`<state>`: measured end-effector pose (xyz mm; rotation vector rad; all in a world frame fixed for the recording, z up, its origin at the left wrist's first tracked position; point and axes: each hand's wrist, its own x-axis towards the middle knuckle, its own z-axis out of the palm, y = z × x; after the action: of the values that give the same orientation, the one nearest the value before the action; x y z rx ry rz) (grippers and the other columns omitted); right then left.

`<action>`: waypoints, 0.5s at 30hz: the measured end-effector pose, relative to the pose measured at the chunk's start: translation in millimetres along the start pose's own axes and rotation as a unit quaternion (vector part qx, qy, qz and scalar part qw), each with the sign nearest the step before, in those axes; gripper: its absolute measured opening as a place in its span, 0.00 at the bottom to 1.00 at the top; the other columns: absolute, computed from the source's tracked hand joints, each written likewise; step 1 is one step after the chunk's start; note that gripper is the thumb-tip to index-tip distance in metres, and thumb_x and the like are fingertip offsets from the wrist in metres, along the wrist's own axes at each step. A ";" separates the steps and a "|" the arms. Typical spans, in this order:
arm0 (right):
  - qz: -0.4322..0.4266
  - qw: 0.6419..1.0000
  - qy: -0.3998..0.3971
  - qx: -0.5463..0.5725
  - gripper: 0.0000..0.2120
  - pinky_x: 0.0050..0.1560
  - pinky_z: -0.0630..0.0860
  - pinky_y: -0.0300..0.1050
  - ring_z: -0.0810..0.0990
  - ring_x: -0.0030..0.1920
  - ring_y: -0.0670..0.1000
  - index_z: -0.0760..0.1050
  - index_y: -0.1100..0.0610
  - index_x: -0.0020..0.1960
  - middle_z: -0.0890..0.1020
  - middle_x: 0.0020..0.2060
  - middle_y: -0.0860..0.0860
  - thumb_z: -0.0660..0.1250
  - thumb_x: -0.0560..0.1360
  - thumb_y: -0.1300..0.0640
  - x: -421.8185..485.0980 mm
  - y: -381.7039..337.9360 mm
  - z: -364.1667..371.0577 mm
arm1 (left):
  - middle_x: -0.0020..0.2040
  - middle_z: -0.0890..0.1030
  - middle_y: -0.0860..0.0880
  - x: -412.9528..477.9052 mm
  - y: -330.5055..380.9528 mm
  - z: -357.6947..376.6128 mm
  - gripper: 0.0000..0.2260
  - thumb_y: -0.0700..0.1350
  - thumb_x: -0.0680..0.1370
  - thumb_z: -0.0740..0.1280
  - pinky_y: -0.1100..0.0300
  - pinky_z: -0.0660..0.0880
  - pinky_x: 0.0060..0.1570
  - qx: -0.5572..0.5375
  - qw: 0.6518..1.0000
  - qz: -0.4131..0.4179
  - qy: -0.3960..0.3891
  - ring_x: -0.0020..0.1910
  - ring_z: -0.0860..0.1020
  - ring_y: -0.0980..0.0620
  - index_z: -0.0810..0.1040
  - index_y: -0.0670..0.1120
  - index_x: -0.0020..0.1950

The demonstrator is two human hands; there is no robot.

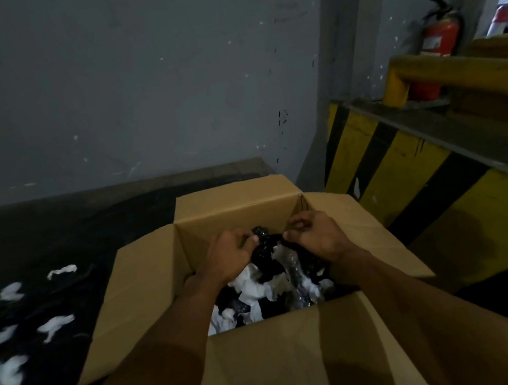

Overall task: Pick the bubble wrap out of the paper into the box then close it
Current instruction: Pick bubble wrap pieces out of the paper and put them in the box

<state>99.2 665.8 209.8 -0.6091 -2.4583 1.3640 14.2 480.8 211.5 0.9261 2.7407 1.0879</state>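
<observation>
An open cardboard box (146, 271) stands in front of me with all its flaps folded outward. Inside lies a heap of black bubble wrap (270, 251) mixed with white crumpled paper (252, 286) and some clear wrap. Both my hands are inside the box above the heap. My left hand (232, 255) pinches the top of the black bubble wrap from the left. My right hand (313, 233) grips the same piece from the right, fingers curled. The lower part of the heap is hidden by the near box wall.
Several white paper scraps (54, 327) lie scattered on the dark surface to the left of the box. A yellow and black striped barrier (404, 169) runs along the right, with a red fire extinguisher (439, 38) behind it. A grey wall stands behind the box.
</observation>
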 end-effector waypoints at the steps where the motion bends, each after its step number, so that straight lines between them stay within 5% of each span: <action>1: -0.004 1.000 0.003 -0.006 0.13 0.49 0.75 0.39 0.79 0.47 0.48 0.79 0.58 0.55 0.82 0.45 0.51 0.72 0.73 0.56 -1.3 -1.6 -0.4 | 0.56 0.82 0.46 -1.4 1.3 -0.9 0.13 0.50 0.80 0.63 0.64 0.70 0.51 0.001 1.000 0.003 0.010 0.55 0.78 0.48 0.80 0.47 0.61; 6: -0.003 1.000 0.018 -0.006 0.13 0.53 0.75 0.41 0.79 0.50 0.50 0.79 0.56 0.56 0.82 0.46 0.50 0.72 0.73 0.54 -7.0 -7.3 1.9 | 0.54 0.82 0.48 -17.1 6.6 -9.8 0.12 0.49 0.80 0.64 0.66 0.66 0.45 0.017 0.998 0.006 0.059 0.54 0.78 0.50 0.80 0.46 0.59; 12: -0.021 1.000 0.001 -0.008 0.05 0.57 0.77 0.51 0.81 0.50 0.52 0.79 0.51 0.45 0.83 0.41 0.48 0.73 0.72 0.51 -17.3 -28.6 23.7 | 0.56 0.81 0.47 -42.4 -8.1 -33.4 0.15 0.54 0.78 0.64 0.57 0.74 0.51 0.047 0.995 -0.019 0.089 0.52 0.78 0.48 0.78 0.47 0.59; 15: -0.044 0.999 -0.012 -0.015 0.11 0.58 0.76 0.51 0.80 0.51 0.54 0.79 0.54 0.51 0.83 0.46 0.51 0.70 0.73 0.48 -27.0 -48.8 42.7 | 0.59 0.79 0.48 -57.6 -16.1 -51.6 0.16 0.55 0.78 0.64 0.52 0.74 0.55 0.064 0.991 -0.028 0.111 0.54 0.77 0.49 0.77 0.48 0.61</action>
<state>93.6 598.2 228.3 -0.4861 -2.4965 1.3111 39.9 408.6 230.5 0.7799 3.0271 1.0773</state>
